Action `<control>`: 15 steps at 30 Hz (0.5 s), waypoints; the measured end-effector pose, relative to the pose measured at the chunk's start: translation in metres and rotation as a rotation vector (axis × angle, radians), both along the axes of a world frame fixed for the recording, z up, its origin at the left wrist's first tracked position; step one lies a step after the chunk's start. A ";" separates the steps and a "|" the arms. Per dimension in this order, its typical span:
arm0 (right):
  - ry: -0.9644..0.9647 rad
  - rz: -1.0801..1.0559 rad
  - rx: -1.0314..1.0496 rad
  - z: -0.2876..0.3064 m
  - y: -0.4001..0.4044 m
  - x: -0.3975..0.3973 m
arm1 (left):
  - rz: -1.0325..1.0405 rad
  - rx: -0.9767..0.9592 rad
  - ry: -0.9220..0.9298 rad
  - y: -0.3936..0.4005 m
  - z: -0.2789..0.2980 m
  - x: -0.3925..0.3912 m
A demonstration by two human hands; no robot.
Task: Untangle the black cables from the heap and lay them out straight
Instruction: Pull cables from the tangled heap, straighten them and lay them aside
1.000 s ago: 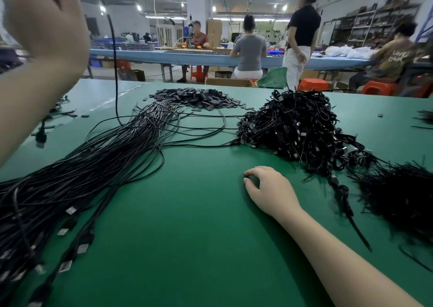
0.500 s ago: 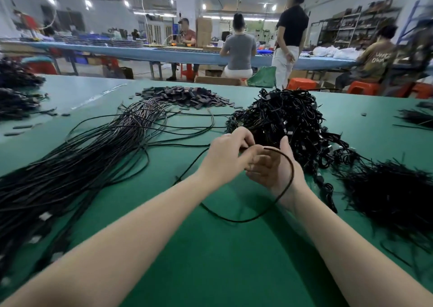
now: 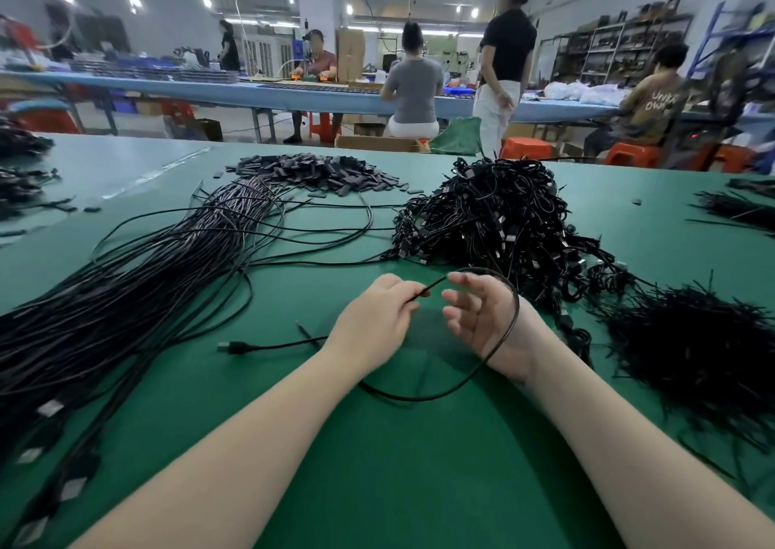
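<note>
My left grip (image 3: 379, 318) pinches a thin black rubber cable (image 3: 505, 339) looping round my spread right grip (image 3: 478, 318), above the green bench (image 3: 377, 464).

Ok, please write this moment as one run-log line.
left hand: pinches cable | right hand: open, cable looped round wrist | heap: still tangled | straight cables: left side

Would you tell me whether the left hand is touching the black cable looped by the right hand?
Touching: the head view shows the left hand pinching the cable.
</note>
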State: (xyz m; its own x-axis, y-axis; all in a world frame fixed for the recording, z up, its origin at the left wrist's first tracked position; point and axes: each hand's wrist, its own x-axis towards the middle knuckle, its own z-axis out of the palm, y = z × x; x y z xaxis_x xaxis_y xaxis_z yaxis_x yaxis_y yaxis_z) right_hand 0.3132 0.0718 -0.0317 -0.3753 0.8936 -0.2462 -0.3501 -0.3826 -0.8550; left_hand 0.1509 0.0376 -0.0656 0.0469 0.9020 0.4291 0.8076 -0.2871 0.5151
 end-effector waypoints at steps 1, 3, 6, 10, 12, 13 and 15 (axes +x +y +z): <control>-0.011 -0.133 0.049 0.000 0.001 0.000 | 0.044 0.025 -0.002 -0.001 0.000 0.001; -0.050 -0.391 0.207 0.003 0.003 0.004 | 0.116 0.040 0.002 -0.003 0.001 0.002; -0.255 -0.632 0.607 0.008 0.002 0.012 | 0.148 0.031 0.049 -0.005 0.002 0.001; -1.303 -0.547 1.445 0.010 -0.002 0.016 | 0.159 0.048 0.020 -0.006 0.002 0.004; -1.762 -0.274 1.577 0.005 -0.006 0.005 | 0.116 0.068 0.045 -0.006 0.001 0.006; -1.821 -0.123 1.545 0.000 -0.010 -0.003 | 0.087 0.088 0.063 -0.006 0.001 0.007; -1.677 0.017 1.406 -0.012 -0.019 -0.014 | 0.058 0.133 0.097 -0.006 0.000 0.007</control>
State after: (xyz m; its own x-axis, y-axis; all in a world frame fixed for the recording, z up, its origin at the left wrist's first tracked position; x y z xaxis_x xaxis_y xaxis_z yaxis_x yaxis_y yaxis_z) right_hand 0.2993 0.0527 -0.0436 -0.5759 0.7315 0.3650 0.8017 0.5928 0.0769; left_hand 0.1583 0.0312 -0.0656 0.0433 0.8398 0.5412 0.8687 -0.2991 0.3947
